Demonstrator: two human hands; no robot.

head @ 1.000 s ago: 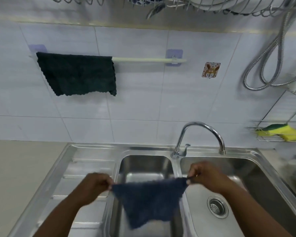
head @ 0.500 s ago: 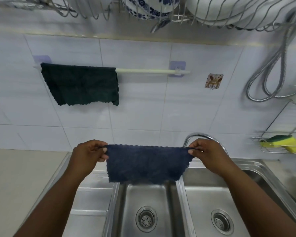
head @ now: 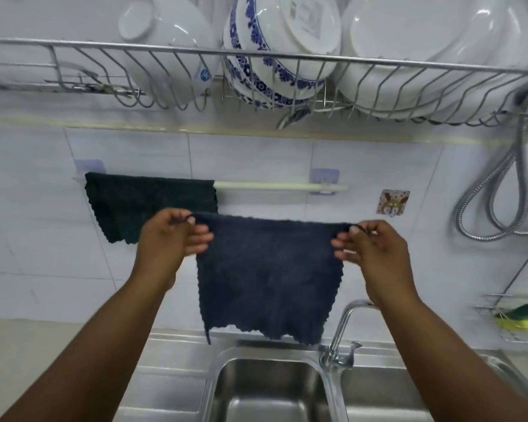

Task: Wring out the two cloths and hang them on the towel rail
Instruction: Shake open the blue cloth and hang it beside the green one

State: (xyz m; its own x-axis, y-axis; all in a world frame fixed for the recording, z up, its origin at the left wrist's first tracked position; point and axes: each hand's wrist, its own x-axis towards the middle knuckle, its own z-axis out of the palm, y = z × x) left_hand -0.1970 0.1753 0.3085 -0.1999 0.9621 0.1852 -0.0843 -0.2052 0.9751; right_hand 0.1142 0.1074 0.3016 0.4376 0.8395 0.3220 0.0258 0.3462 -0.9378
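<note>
A dark blue cloth [head: 269, 278] hangs spread flat between my hands, held by its two top corners. My left hand [head: 168, 239] pinches the left corner and my right hand [head: 375, 248] pinches the right corner. The cloth's top edge is just below the white towel rail [head: 275, 186] on the tiled wall. A dark green cloth [head: 134, 205] hangs over the left part of the rail; my left hand covers its lower right corner. The right part of the rail is bare.
A wire dish rack [head: 287, 60] with bowls and plates hangs above the rail. Below are a double steel sink [head: 269, 388] and a tap [head: 345, 327]. A metal hose [head: 500, 190] loops at the right, above a sponge [head: 521, 316] in a wire holder.
Both hands have lifted the blue cloth from over the sink up to just below the rail, keeping it stretched out. The camera has tilted upward, bringing the dish rack into view.
</note>
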